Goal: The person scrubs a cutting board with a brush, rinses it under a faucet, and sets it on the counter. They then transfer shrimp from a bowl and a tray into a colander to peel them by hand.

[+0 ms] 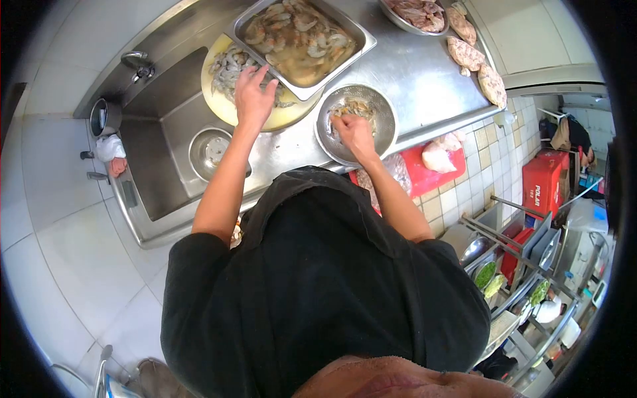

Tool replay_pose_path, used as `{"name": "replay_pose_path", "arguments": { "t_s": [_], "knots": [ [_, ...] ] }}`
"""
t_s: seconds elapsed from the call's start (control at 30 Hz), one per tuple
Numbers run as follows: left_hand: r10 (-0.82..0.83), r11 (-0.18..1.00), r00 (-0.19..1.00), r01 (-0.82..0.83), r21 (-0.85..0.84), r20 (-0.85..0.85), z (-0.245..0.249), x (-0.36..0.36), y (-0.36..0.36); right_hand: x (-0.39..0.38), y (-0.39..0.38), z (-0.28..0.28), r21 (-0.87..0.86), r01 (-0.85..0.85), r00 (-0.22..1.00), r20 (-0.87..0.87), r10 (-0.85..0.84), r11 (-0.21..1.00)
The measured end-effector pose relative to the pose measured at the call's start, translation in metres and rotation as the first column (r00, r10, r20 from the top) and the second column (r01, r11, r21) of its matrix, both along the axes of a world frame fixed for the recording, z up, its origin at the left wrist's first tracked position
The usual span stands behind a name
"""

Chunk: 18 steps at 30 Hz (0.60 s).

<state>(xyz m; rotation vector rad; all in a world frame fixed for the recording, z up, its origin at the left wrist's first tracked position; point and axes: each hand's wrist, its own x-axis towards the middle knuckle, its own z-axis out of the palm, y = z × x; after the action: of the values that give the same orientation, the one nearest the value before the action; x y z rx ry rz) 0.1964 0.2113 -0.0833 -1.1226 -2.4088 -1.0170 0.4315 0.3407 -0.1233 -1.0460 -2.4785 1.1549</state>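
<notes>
My left hand is over the grey shrimp heaped on a round yellow cutting board, its fingers apart beside the tray's near edge. A rectangular steel tray rests partly on the board, with whole shrimp in cloudy brownish liquid. My right hand reaches into a perforated metal colander at the counter's front edge. Orange-brown shrimp pieces or shells lie inside it. The right fingers are drawn together; what they hold, if anything, is hidden.
On the left is a steel sink with a faucet; a small metal bowl sits near its right side. Raw meat and a meat-filled bowl stand at the back right. Below the counter edge lies a red board with meat.
</notes>
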Motion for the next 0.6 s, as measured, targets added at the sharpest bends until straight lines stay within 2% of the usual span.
{"name": "replay_pose_path", "arguments": {
  "t_s": [0.03,0.1,0.13,0.2,0.3,0.4,0.5,0.6],
  "knots": [
    [-0.084,0.995,0.994,0.087,-0.042,0.073,-0.001,-0.007,0.01,0.009,0.005,0.002,0.102,-0.009,0.998,0.068,0.002,0.995],
    [-0.243,0.957,0.943,0.271,-0.102,0.227,-0.001,-0.017,0.032,0.024,0.012,0.0,0.232,0.01,0.999,-0.041,0.0,0.973],
    [-0.228,0.921,0.936,0.297,-0.252,0.269,0.012,-0.013,0.042,0.029,0.013,-0.002,0.294,0.024,0.996,-0.094,0.004,0.956],
    [-0.181,0.777,0.922,0.347,-0.525,0.342,0.035,-0.007,0.065,0.034,0.013,-0.005,0.226,0.036,0.999,-0.042,-0.027,0.974],
    [-0.233,0.6,0.932,0.364,-0.712,0.279,0.008,-0.018,0.095,0.041,0.014,-0.001,0.071,0.045,0.998,0.029,-0.047,0.996],
    [-0.227,0.644,0.966,0.242,-0.726,0.121,-0.018,-0.023,0.104,0.045,0.012,-0.004,-0.034,0.039,0.998,0.046,-0.037,0.999],
    [-0.254,0.55,0.961,0.237,-0.801,0.11,-0.008,-0.022,0.105,0.044,0.012,-0.006,-0.118,0.073,0.997,0.008,-0.073,0.99],
    [-0.24,0.72,0.941,0.338,-0.607,0.24,0.01,-0.018,0.085,0.034,0.014,0.019,-0.213,0.108,0.992,-0.042,-0.119,0.971]
  ]
}}
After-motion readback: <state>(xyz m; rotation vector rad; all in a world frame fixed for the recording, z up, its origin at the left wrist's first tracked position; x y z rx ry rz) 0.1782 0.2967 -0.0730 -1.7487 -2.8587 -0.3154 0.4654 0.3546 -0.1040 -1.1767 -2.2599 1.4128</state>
